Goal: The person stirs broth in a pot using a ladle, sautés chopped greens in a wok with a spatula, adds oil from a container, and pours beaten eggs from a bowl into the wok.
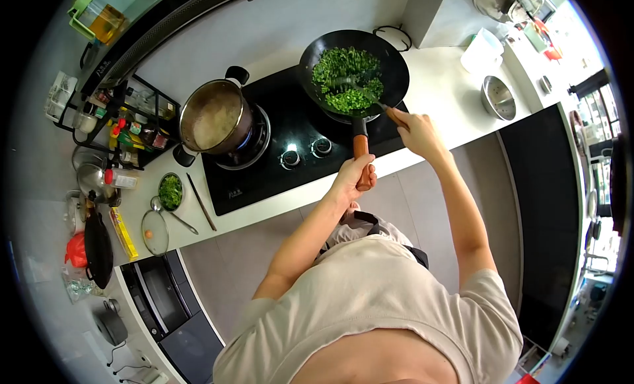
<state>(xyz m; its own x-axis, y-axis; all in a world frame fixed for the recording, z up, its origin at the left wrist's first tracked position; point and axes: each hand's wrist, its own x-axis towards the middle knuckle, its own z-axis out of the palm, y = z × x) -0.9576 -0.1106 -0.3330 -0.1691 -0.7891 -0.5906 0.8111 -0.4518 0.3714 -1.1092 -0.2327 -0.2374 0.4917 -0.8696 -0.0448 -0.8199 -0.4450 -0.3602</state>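
Note:
My left hand (354, 177) is wrapped round the wooden handle of a black wok (394, 66) on the right burner. Chopped greens (347, 70) lie in the wok. In my right hand (417, 132) is the wooden handle of a spatula (389, 112), whose metal end reaches into the greens and is partly covered by them. To the left, a pot (187, 106) with two black handles stands over a lit blue flame, with pale, cloudy liquid inside.
On the left counter are a bowl of chopped greens (170, 191), a ladle (178, 215), chopsticks (201, 202), a glass lid (155, 232) and a yellow box (123, 233). A spice rack (135, 120) stands behind them. A metal bowl (498, 99) sits at the right. The range hood (152, 37) overhangs the back.

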